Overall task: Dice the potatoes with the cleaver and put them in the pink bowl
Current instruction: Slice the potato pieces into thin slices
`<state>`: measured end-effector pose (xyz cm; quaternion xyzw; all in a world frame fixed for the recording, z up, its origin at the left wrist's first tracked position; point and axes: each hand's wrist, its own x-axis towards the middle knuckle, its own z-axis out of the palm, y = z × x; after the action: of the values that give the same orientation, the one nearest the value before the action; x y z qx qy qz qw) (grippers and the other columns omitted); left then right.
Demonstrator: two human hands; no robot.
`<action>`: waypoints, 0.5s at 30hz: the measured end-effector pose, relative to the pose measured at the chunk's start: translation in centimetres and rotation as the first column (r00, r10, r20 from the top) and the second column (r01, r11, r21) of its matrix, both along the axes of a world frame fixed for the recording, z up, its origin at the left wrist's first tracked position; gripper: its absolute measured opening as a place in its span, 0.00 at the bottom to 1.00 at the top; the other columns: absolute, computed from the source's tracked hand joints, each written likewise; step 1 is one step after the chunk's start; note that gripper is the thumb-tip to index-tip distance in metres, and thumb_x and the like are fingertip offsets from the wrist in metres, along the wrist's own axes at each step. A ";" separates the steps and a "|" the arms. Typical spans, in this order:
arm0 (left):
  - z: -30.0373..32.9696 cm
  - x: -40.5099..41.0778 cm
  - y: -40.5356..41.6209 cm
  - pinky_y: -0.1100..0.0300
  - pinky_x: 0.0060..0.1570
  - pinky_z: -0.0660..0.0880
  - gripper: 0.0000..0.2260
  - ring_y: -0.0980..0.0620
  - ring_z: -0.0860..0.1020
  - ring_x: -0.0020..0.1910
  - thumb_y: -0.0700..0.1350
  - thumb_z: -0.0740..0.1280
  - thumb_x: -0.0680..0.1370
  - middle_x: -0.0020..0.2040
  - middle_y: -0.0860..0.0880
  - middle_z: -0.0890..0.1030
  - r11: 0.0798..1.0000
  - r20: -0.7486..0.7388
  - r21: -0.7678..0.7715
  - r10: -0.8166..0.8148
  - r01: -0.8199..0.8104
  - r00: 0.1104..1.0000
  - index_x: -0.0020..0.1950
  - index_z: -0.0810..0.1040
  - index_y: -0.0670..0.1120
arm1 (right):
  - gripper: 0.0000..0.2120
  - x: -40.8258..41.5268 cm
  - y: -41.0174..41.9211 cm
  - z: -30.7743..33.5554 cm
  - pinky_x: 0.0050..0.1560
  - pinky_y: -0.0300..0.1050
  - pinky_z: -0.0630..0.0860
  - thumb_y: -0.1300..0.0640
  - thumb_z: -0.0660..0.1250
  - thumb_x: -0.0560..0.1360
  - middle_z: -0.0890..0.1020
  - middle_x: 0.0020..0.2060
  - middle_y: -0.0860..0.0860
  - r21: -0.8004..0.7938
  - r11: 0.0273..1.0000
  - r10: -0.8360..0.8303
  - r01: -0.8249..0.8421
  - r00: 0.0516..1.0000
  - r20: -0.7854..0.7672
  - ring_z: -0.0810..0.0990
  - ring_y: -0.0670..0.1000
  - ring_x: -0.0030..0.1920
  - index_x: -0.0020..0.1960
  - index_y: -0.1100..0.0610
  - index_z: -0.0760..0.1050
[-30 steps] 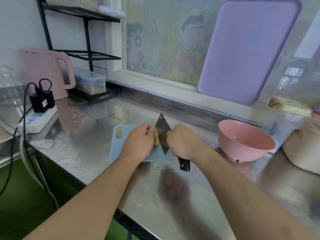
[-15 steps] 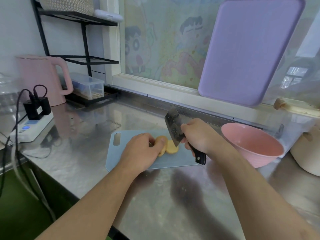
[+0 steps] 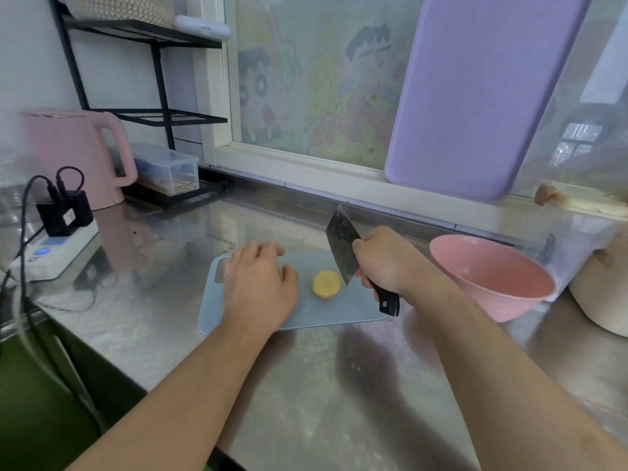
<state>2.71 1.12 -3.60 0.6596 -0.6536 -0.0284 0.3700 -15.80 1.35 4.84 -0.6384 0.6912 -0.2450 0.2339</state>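
Fingers [image 3: 368, 266] of the right hand [image 3: 380, 263] wrap the cleaver [image 3: 341, 249], lifted beside one potato slice [image 3: 326, 283] mid-board. Left hand [image 3: 258, 283] lies loose, perhaps covering another piece. Pink bowl [image 3: 492, 277] sits off the cutting board's [image 3: 339, 314] right edge.

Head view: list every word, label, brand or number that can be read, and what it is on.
No text can be read in this frame.
Black plug adapter: a small white label, too small and blurred to read.
White power strip: a blue light, no legible marking.
Window film: cartoon drawing only, no words.
Cleaver, pink bowl, pink kettle: no visible print.
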 end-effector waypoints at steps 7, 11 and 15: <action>-1.0 -0.6 0.1 0.58 0.70 0.60 0.24 0.58 0.69 0.67 0.62 0.70 0.74 0.66 0.65 0.74 0.895 0.168 0.073 -0.445 0.439 0.880 0.70 0.76 0.61 | 0.09 -1.0 0.2 0.7 0.56 0.59 0.83 0.60 0.57 0.82 0.84 0.53 0.65 -0.007 1.000 -0.031 0.030 0.999 -0.032 0.85 0.65 0.54 0.52 0.61 0.75; -0.9 -0.8 0.0 0.56 0.60 0.69 0.12 0.54 0.76 0.56 0.60 0.66 0.81 0.54 0.60 0.81 0.918 0.201 -0.015 -0.385 0.396 0.901 0.59 0.81 0.56 | 0.09 -1.1 0.2 0.7 0.56 0.59 0.83 0.60 0.57 0.82 0.84 0.53 0.66 0.008 1.000 -0.022 0.023 0.998 -0.051 0.85 0.65 0.53 0.51 0.62 0.75; -0.5 -0.8 0.2 0.51 0.41 0.76 0.08 0.50 0.77 0.44 0.58 0.62 0.83 0.40 0.56 0.79 0.964 0.061 0.003 -0.266 0.266 0.962 0.51 0.75 0.55 | 0.09 -1.1 0.0 0.7 0.48 0.54 0.83 0.60 0.57 0.82 0.82 0.45 0.62 0.030 0.999 -0.016 0.018 0.999 -0.050 0.81 0.60 0.42 0.50 0.62 0.75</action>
<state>1.94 1.35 -4.09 0.5655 -0.7472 -0.0562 0.3445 -16.87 1.31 5.58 -0.6348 0.7059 -0.2204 0.2242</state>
